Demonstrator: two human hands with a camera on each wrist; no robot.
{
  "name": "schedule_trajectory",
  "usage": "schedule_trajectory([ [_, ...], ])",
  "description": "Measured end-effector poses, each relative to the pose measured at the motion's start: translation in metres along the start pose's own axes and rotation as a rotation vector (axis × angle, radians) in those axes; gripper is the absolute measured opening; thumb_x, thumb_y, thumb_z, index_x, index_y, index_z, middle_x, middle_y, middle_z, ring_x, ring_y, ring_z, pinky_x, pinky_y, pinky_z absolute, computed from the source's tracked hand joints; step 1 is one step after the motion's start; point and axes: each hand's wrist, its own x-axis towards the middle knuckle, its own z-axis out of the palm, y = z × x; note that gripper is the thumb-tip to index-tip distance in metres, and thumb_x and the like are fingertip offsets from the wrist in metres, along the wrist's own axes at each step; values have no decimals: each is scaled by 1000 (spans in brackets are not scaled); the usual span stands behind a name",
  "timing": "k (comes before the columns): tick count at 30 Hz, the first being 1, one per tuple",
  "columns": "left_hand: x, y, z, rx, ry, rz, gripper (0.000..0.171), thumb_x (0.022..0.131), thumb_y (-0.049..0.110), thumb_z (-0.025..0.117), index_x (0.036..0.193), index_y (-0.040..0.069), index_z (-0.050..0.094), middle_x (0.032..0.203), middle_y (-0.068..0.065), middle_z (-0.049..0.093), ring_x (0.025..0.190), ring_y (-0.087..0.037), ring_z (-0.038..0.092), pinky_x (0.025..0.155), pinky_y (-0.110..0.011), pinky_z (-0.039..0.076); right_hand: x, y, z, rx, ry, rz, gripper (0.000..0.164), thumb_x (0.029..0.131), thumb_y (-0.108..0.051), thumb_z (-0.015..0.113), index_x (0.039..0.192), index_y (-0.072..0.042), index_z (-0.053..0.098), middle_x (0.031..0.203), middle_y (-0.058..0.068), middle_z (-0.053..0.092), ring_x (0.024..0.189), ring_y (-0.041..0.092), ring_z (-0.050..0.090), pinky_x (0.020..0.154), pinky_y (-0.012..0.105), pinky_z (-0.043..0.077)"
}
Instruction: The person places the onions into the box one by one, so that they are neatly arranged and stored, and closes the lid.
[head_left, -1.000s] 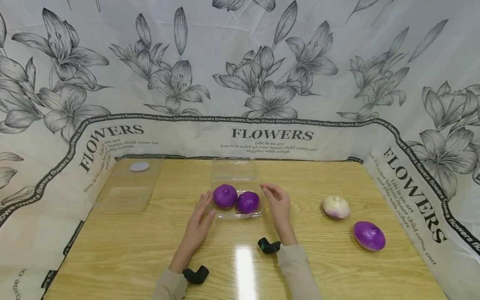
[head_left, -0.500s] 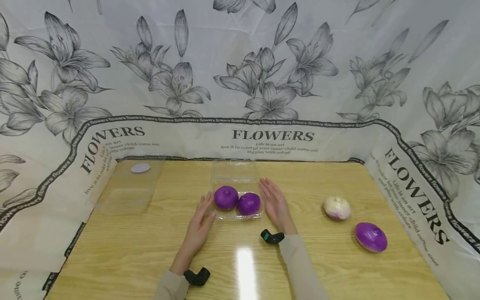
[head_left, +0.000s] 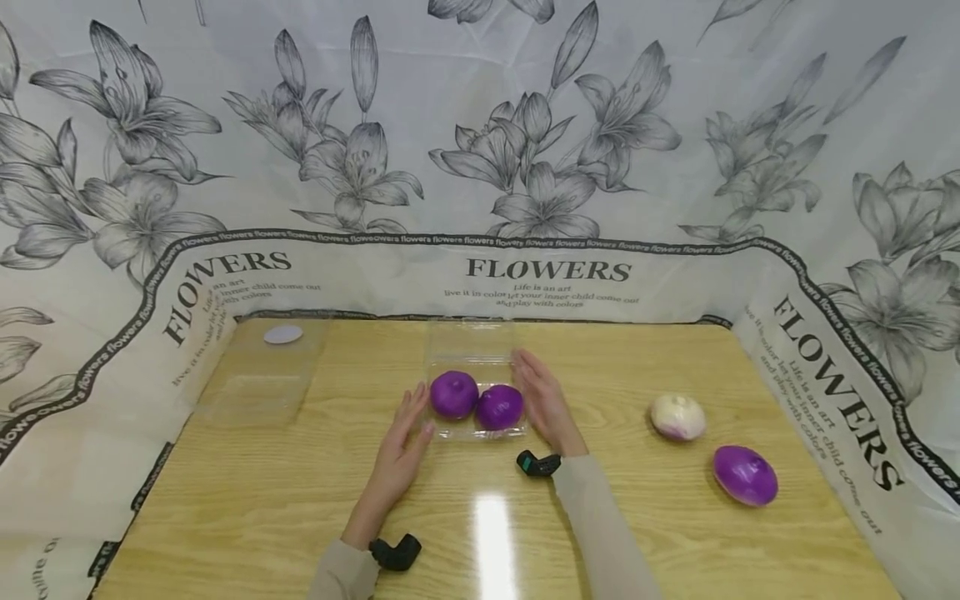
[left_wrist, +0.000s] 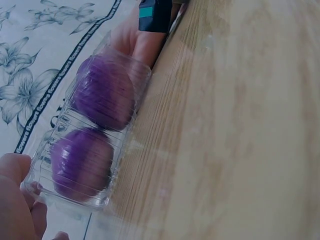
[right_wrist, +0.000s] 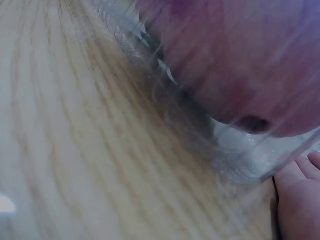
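Note:
A clear plastic clamshell box (head_left: pixel 471 433) sits mid-table with its lid (head_left: pixel 471 340) raised at the back. Inside it lie two round purple turnip-like vegetables, the left one (head_left: pixel 453 395) slightly larger than the right one (head_left: pixel 499 407). My left hand (head_left: pixel 397 446) rests along the box's left side, fingers extended and thumb near the front corner. Along the right side lies my right hand (head_left: pixel 549 408), its fingers straight. Through the plastic, the left wrist view shows both vegetables (left_wrist: pixel 82 165) and the box's ribbed wall. A dark spot marks the vegetable (right_wrist: pixel 235 65) in the right wrist view.
To the right on the wooden table (head_left: pixel 262 500) lie a cream-and-purple vegetable (head_left: pixel 677 417) and a purple one (head_left: pixel 745 475). A transparent sheet-like plastic piece with a white oval label (head_left: pixel 282 334) is at the back left. Flower-printed cloth (head_left: pixel 547 287) borders the table.
My right hand has gone from bent fingers at the box's back right to straight fingers along its right side. The left hand, box and vegetables have stayed about where they were.

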Motion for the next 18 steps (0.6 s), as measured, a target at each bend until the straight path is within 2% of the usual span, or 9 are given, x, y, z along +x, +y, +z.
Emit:
schedule_trajectory([
  [1,1,-6,1,5,3,6,50,104,25,53,151,18,42,162,2,25,152,-26,10,120,-58,7,1,1,0,-6,0,-4,57,107,-6,37,155,5,10,163,21,11,150,30,15,122,34,14],
  [13,1,-6,1,13,11,33,49,104,23,52,151,15,42,162,-2,26,151,-31,10,118,-62,6,1,2,0,-10,-19,-38,54,107,-4,36,155,4,13,164,18,15,150,31,16,122,35,16],
  [18,1,-6,1,5,5,20,49,104,25,52,151,17,42,162,2,26,151,-26,10,119,-60,7,0,1,1,9,-18,-51,54,106,-3,36,155,5,15,163,18,15,150,31,17,122,36,16],
])
